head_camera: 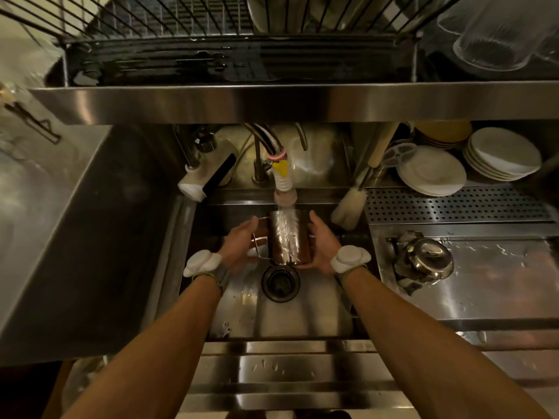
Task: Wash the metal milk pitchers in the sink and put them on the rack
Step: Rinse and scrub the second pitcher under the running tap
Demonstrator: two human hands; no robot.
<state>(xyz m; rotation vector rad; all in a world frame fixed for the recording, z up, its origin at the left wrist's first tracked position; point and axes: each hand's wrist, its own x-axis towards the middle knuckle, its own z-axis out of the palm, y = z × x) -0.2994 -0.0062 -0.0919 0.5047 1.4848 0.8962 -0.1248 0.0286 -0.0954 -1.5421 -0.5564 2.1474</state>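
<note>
White saucers (432,173) near, perhaps, a bottle brush (348,208).

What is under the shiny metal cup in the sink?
Just below the pitcher sits the round dark drain in the bottom of the sink. The pitcher covers the spot directly beneath it, so that part is hidden.

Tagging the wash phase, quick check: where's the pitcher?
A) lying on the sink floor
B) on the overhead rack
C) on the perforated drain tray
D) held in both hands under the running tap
D: the pitcher sits between the left hand and right hand, with water from the tap nozzle pouring onto it above the sink.
</note>
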